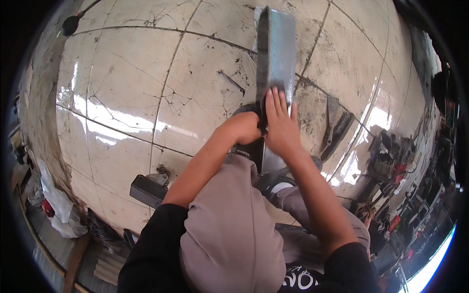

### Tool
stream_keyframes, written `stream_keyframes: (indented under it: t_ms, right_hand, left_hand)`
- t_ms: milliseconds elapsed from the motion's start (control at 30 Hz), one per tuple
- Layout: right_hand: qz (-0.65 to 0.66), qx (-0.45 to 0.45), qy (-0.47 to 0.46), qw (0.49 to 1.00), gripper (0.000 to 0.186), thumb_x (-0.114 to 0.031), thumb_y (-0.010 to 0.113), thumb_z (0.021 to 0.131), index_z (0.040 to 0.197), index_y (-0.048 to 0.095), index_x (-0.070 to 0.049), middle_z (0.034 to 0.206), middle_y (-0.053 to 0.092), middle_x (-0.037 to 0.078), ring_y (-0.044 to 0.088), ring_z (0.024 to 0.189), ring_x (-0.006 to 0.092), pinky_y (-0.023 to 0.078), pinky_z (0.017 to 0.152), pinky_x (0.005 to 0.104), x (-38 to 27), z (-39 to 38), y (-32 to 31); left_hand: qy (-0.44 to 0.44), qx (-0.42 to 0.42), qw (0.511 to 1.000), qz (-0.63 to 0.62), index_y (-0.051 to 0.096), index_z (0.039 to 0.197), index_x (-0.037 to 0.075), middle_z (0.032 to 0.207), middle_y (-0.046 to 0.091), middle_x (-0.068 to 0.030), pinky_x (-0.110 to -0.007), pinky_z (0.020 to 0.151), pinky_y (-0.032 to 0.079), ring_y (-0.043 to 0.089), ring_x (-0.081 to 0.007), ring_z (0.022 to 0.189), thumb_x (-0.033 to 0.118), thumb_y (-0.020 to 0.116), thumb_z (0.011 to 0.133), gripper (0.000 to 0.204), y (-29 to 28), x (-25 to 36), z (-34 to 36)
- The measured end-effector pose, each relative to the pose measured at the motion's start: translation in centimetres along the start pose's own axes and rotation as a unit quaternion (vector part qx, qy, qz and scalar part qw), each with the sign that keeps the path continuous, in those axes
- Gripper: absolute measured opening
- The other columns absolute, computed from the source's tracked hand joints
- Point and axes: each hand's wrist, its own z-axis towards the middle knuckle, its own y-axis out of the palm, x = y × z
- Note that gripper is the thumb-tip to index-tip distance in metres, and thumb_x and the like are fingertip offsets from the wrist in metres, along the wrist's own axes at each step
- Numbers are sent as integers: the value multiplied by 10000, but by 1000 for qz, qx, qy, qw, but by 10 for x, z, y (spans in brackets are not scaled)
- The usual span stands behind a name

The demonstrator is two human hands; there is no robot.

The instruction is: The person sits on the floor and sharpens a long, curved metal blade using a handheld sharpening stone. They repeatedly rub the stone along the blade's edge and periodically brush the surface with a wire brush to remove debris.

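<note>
A long grey metal channel (282, 46) lies on the tiled floor, running away from me, its dark hollow side facing left. My right hand (282, 128) rests flat on its upper face, fingers stretched out together and pointing away. A dark patch or thin pad (276, 87) shows at those fingertips; what it is cannot be made out. Against the channel's left side, my left hand (243, 128) is closed, fingers curled in at its edge. The fingertips of that hand are hidden. The channel's near end lies between my feet, beside a dark shoe (268, 184).
To the right lie a flat scraper-like tool (330, 117) and a dark bar (339, 136). A thin dark rod (231, 81) is left of the channel. Nearer left sits a dark metal block (146, 190). Tools and machine parts (386, 156) clutter the right; a plastic bag (61, 205) lies far left.
</note>
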Motion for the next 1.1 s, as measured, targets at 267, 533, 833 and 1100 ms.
stream_keyframes:
  t_ms: [267,533,833,1100]
  right_hand:
    - [-6,-45,14,999,942,-28,656,742,1566,200,-3,1620,261,195,226,1513,362,179,1192,600,-2,-10,1]
    - [19,-5,17,1000,974,11,640,736,1577,149,-6,1626,229,222,187,1520,388,158,1196,590,2,42,-16]
    - [17,7,8,1000,989,-63,713,749,1571,167,2,1626,229,224,197,1516,394,155,1194,589,4,14,5]
    - [10,-6,1,1000,885,-53,644,767,1545,230,33,1597,283,241,263,1486,419,196,1179,606,1,-10,10]
  left_hand:
    - [-2,0,1000,14,704,1103,-25,1053,701,-253,-429,894,508,668,-389,1017,321,700,879,412,3,-5,6]
    - [37,27,999,-30,711,1070,-38,1073,695,-256,-440,886,521,669,-386,1023,308,694,840,417,10,-12,8]
    - [3,4,1000,-12,688,1113,-45,1106,689,-256,-428,908,513,666,-381,1038,253,680,838,405,-1,3,-1]
    - [-1,42,999,15,711,1040,-56,1047,698,-260,-443,893,522,669,-386,1031,193,667,806,344,1,0,3]
